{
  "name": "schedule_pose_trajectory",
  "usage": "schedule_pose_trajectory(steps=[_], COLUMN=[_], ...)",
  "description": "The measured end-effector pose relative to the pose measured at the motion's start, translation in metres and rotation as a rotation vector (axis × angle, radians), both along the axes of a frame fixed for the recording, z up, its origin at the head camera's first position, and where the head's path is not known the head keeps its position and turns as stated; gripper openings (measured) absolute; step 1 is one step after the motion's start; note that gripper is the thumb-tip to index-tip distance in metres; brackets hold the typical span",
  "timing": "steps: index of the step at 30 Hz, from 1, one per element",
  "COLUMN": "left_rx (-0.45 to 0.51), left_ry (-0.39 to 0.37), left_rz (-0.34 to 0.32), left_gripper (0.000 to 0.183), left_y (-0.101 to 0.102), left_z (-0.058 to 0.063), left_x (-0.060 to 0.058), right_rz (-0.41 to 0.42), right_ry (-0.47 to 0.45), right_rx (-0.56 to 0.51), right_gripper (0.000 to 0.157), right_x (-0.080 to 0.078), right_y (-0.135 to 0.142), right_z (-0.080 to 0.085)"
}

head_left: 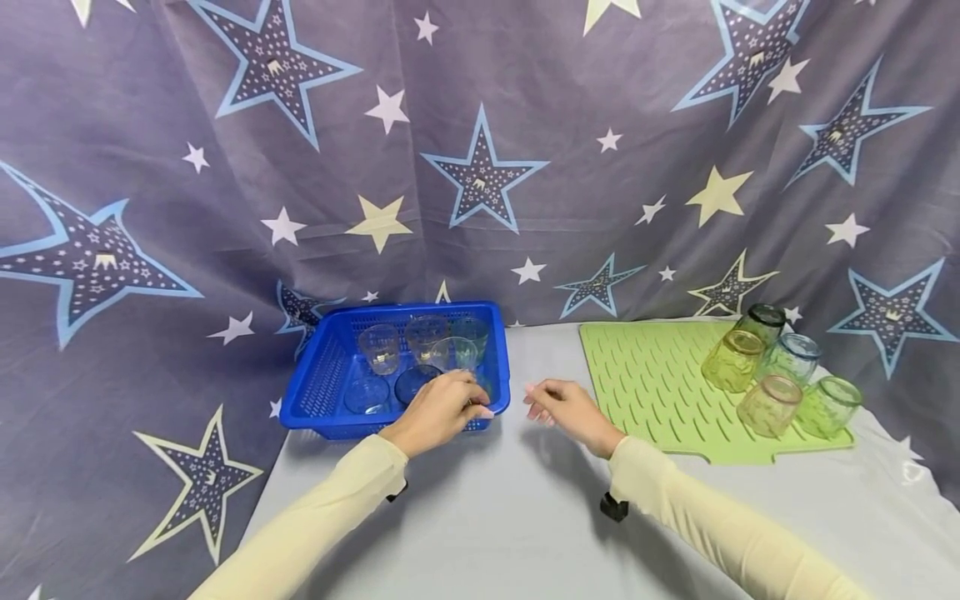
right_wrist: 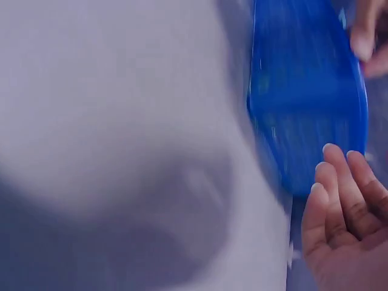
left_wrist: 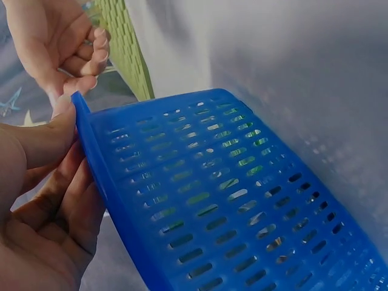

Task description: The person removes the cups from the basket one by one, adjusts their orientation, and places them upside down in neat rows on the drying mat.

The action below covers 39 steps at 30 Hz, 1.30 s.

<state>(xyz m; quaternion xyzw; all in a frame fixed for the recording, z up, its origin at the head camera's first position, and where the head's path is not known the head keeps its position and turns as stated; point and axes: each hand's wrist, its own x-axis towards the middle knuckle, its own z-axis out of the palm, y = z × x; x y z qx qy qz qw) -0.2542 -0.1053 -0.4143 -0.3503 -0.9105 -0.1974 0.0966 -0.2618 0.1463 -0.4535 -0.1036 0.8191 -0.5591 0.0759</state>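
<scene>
A blue perforated plastic basket (head_left: 315, 379) stands on the left side of the table with several drinking glasses inside, among them a clear glass (head_left: 380, 350) and a dark blue one (head_left: 414, 382). At its front right corner my left hand (head_left: 442, 408) pinches the rim; the left wrist view has the thumb (left_wrist: 51, 136) on one side of the rim and the fingers curled on the other. To the right of the basket, my right hand (head_left: 567, 408) is held over the table, holding nothing. Its fingers (right_wrist: 330, 188) are loosely bent in the right wrist view, pointing toward the basket.
A green drying mat (head_left: 637, 375) lies on the right of the table. On its right part stand several coloured glasses, including a yellow one (head_left: 731, 362), a pink one (head_left: 770, 406) and a green one (head_left: 827, 408). A star-patterned curtain (head_left: 480, 75) hangs behind the table.
</scene>
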Motion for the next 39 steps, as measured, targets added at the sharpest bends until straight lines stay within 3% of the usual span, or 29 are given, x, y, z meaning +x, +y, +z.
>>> schedule_pose_trajectory(steps=[8, 14, 22, 28, 34, 39], left_rx=[0.038, 0.007, -0.085, -0.18, -0.229, -0.274], left_ry=[0.006, 0.06, 0.035, -0.015, 0.004, 0.013], left_rz=[-0.01, 0.081, 0.224, 0.324, 0.352, 0.358], left_gripper=[0.007, 0.006, 0.007, 0.006, 0.005, 0.013], left_y=[-0.001, -0.014, -0.059, -0.105, -0.143, -0.157], left_z=[0.001, 0.012, 0.029, 0.031, 0.027, 0.024], left_x=[-0.004, -0.016, -0.045, -0.068, -0.087, -0.096], right_rz=[0.079, 0.07, 0.076, 0.077, 0.081, 0.093], right_ry=[-0.072, -0.112, -0.126, -0.122, -0.129, -0.127], right_rx=[-0.112, -0.186, -0.18, -0.167, -0.163, -0.161], right_gripper=[0.045, 0.04, 0.041, 0.041, 0.038, 0.04], right_x=[0.012, 0.013, 0.012, 0.011, 0.014, 0.014], right_y=[-0.028, -0.033, -0.035, -0.035, -0.035, -0.037], right_z=[-0.007, -0.007, -0.004, -0.006, -0.005, -0.006])
